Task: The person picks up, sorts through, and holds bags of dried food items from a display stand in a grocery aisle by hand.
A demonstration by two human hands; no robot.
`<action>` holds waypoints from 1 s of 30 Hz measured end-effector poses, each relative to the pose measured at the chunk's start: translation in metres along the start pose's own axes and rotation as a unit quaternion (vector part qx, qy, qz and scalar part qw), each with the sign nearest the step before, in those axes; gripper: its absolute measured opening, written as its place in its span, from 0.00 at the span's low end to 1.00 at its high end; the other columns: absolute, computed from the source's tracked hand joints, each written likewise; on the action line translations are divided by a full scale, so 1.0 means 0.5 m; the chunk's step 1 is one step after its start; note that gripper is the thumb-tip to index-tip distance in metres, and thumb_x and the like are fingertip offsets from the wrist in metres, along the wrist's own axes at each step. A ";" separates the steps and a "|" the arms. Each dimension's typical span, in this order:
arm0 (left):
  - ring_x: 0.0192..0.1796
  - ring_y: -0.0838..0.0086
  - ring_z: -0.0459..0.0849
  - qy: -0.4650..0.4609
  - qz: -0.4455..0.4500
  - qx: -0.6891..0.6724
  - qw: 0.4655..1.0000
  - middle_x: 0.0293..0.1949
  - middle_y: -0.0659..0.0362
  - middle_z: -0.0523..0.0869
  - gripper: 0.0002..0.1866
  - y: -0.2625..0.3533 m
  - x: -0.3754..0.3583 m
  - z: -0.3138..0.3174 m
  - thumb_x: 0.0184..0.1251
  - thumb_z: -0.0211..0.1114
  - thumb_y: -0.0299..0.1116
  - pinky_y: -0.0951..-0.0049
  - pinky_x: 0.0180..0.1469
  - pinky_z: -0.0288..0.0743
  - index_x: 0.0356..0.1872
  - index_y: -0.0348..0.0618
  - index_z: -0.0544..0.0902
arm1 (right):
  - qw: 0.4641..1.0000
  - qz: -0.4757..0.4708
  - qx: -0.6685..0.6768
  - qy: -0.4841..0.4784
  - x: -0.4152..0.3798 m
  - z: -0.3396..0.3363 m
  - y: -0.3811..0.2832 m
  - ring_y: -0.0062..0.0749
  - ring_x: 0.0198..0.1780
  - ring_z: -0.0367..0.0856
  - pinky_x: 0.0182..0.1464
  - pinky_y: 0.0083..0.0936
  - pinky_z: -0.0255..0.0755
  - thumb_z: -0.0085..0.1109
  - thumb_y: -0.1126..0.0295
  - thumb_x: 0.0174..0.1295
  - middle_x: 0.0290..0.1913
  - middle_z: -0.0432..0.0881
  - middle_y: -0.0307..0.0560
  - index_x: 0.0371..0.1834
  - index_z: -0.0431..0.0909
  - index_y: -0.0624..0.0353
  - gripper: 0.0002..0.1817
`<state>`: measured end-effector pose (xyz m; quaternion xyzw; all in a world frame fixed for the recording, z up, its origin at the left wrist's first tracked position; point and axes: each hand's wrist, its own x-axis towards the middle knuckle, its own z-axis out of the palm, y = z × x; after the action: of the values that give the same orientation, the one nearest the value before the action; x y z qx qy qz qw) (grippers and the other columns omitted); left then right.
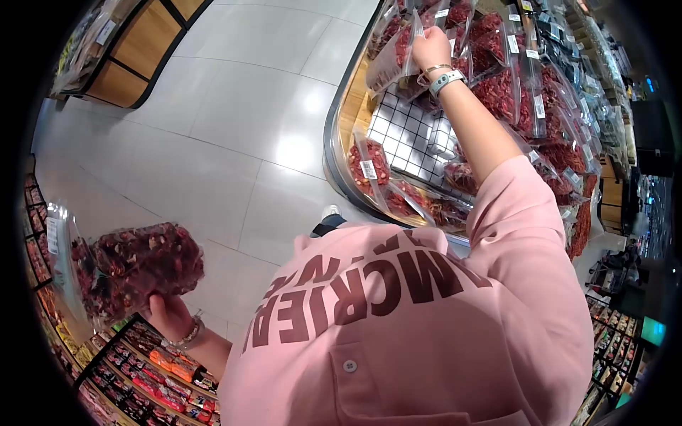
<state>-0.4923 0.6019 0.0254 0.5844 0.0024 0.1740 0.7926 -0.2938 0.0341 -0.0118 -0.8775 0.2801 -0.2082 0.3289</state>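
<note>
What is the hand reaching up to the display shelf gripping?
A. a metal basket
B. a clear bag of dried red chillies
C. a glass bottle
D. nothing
B: the right hand is closed on a clear bag of dried red chillies at the shelf, while the left hand holds another such bag.

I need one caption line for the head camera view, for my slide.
Left hand holds a clear plastic bag of dried red chillies; right hand grips another clear chilli bag at the shop display.
</note>
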 end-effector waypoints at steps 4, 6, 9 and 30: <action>0.65 0.64 0.63 -0.004 -0.022 0.025 0.999 0.64 0.56 0.65 0.38 -0.004 0.001 0.005 0.52 0.69 0.39 0.61 0.67 0.53 0.63 0.41 0.61 | 0.999 0.046 -0.001 0.011 0.018 0.047 0.030 0.54 0.41 0.79 0.45 0.38 0.72 0.52 0.70 0.50 0.35 0.80 0.63 0.33 0.75 0.65 0.10; 0.65 0.64 0.63 -0.004 -0.025 0.038 0.999 0.63 0.55 0.65 0.39 -0.004 0.006 0.014 0.52 0.69 0.40 0.62 0.67 0.53 0.63 0.41 0.61 | 0.997 0.066 -0.028 0.015 0.001 0.056 0.014 0.56 0.41 0.79 0.45 0.40 0.72 0.51 0.70 0.50 0.36 0.80 0.64 0.33 0.75 0.64 0.10; 0.64 0.65 0.63 0.011 -0.023 0.054 0.998 0.63 0.55 0.65 0.41 -0.001 0.006 0.051 0.50 0.70 0.42 0.63 0.67 0.54 0.63 0.38 0.60 | 0.994 0.100 -0.044 0.027 -0.022 0.085 0.015 0.56 0.43 0.78 0.47 0.42 0.72 0.53 0.69 0.51 0.36 0.79 0.64 0.33 0.75 0.63 0.10; 0.51 0.68 0.76 -0.298 -0.054 0.028 0.953 0.50 0.54 0.76 0.30 -0.087 0.049 0.283 0.44 0.71 0.22 0.69 0.52 0.72 0.53 0.36 0.71 | 0.948 -0.057 0.107 -0.294 -0.388 -0.196 -0.058 0.27 0.28 0.77 0.33 0.23 0.71 0.57 0.67 0.55 0.32 0.78 0.42 0.55 0.69 0.55 0.22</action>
<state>-0.4282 0.4666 0.0346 0.6306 -0.1971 -0.0514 0.7489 -0.4838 0.1291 0.0414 -0.8740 0.0970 0.0117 0.4759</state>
